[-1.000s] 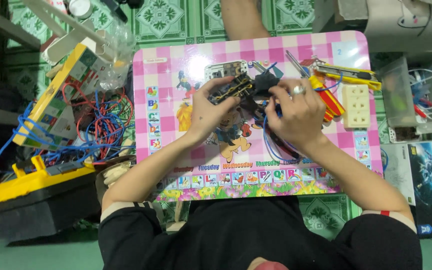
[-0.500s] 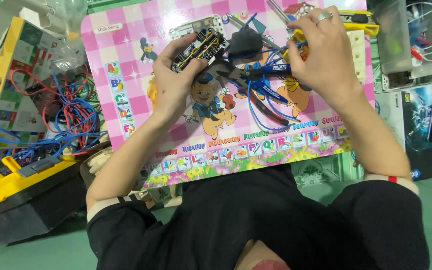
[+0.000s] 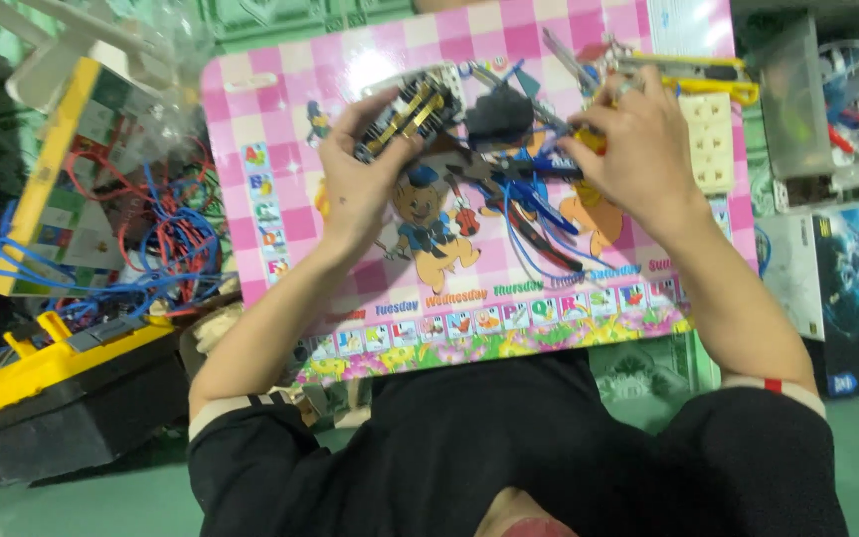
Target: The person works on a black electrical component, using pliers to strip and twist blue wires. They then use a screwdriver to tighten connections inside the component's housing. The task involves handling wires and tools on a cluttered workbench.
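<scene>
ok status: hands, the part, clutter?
Left hand grips black-and-gold component. Right hand on yellow-handled tool. Both over pink tray table. Blue wires and white socket strip close by.

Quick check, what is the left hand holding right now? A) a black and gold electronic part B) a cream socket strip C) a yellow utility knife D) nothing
A: the left hand grips the black and gold electronic part above the pink board; the cream socket strip lies untouched near the right hand.
</scene>
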